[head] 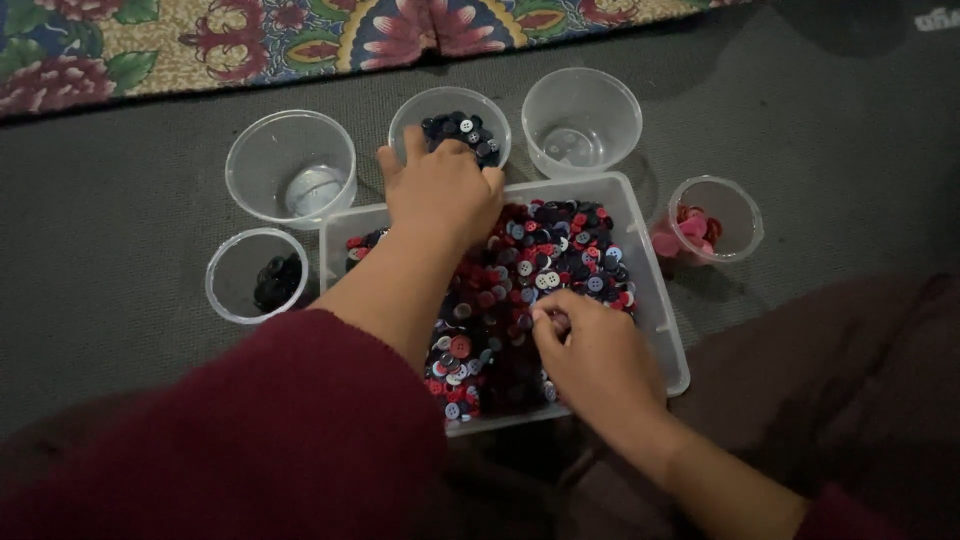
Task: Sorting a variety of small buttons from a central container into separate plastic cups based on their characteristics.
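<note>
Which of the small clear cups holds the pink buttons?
The cup on the far right, beside the button tray; the others hold dark buttons or nothing.

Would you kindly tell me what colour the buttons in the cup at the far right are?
Pink buttons, clearest in the head view.

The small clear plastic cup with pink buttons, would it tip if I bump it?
Probably. The small clear plastic cup with pink buttons looks thin and light, holding only a few buttons, so a nudge might slide or topple it. The soft grey mat underneath could slow sliding.

Home floor: grey carpet (120, 230) (flowered rug (200, 40) beyond)
</note>
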